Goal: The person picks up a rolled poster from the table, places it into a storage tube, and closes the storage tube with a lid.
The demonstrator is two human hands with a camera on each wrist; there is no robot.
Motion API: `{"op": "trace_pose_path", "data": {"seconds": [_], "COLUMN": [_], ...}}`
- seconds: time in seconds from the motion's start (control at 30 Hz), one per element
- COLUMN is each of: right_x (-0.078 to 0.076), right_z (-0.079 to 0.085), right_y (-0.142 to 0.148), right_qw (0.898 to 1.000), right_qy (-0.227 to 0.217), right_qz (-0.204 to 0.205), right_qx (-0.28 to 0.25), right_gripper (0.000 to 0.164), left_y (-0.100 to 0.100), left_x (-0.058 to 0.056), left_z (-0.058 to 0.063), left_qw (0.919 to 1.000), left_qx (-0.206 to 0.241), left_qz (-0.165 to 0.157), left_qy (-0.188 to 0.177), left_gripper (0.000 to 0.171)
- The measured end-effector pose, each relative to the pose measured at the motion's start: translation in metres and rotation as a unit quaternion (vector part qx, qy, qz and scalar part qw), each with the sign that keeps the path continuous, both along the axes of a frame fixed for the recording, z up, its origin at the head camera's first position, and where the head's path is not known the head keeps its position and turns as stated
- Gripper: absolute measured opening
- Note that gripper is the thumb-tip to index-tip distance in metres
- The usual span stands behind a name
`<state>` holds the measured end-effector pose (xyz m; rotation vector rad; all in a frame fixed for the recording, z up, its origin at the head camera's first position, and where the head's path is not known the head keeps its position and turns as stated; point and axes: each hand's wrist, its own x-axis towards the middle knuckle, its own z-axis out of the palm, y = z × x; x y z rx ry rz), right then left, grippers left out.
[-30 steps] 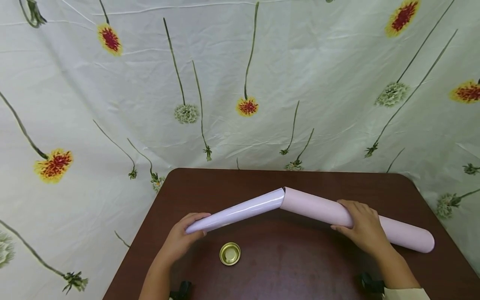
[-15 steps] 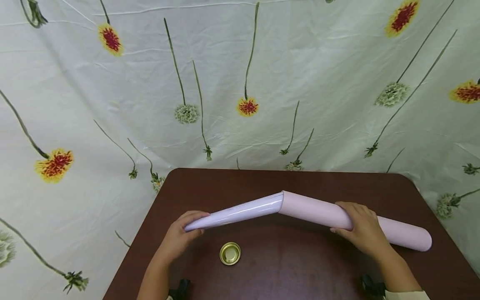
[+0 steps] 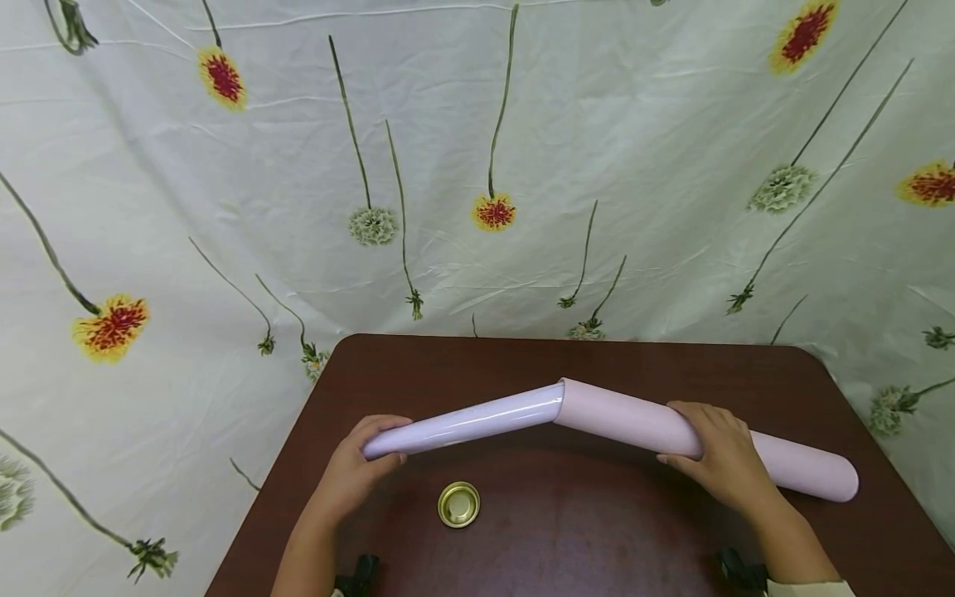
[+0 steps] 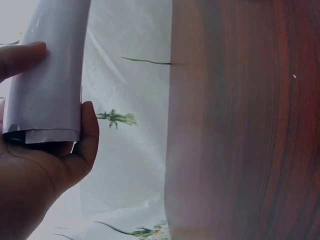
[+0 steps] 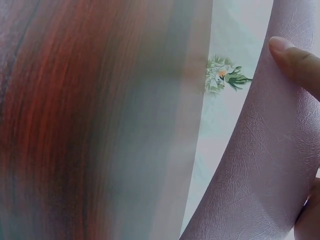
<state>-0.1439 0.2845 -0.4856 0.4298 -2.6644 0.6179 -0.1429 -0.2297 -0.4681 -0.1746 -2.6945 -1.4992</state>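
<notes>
A glossy lavender sheet roll (image 3: pixel 470 419) slants across the table, its near-left end in my left hand (image 3: pixel 358 464). In the left wrist view my thumb and fingers hold the lavender tube (image 4: pixel 52 90) around its open end, where the sheet's edge overlaps. My right hand (image 3: pixel 719 452) grips a wider pale pink roll (image 3: pixel 619 410) near its middle. Its surface shows fine creased texture in the right wrist view, with a finger (image 5: pixel 295 60) lying on it. The lavender roll's far end meets the pink roll's left mouth, and the pink rim overlaps it. Together they form a shallow bent peak.
A small round gold lid-like dish (image 3: pixel 458 505) sits on the dark brown wooden table (image 3: pixel 559 539), below the lavender roll. Behind the table hangs a white cloth (image 3: pixel 448 274) printed with flowers. Dark wrist straps show at the bottom.
The joint of the two rolls has dropped a little, and the pink rim now overlaps the lavender end. Both rolls have shifted slightly left along with the left hand.
</notes>
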Motion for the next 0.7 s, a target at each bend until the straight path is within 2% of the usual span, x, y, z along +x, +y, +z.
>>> {"op": "trace_pose_path", "data": {"seconds": [0.2, 0.43, 0.53, 0.7], "right_x": [0.0003, 0.0009, 0.0011, 0.0017], "right_z": [-0.0006, -0.0044, -0.0052, -0.0056], "right_y": [-0.0003, 0.0, -0.0003, -0.0016], "right_qw": [1.0, 1.0, 1.0, 1.0], "right_qy": [0.005, 0.004, 0.005, 0.004], "right_qz": [0.0, 0.006, 0.008, 0.008], "right_qx": [-0.002, -0.001, 0.0, 0.001], "right_gripper": [0.075, 0.075, 0.075, 0.074], "left_y": [-0.0004, 0.0019, 0.0038, 0.0073], "left_x": [0.0003, -0.0014, -0.0011, -0.0016], "left_z": [0.0024, 0.0021, 0.0027, 0.0034], "left_qw": [0.9989, 0.9909, 0.9859, 0.9751], "left_qx": [0.026, 0.097, 0.136, 0.2], "left_qz": [0.025, 0.074, 0.083, 0.095], "left_qy": [-0.03, -0.057, -0.052, -0.015], "left_gripper": [0.042, 0.06, 0.067, 0.069]}}
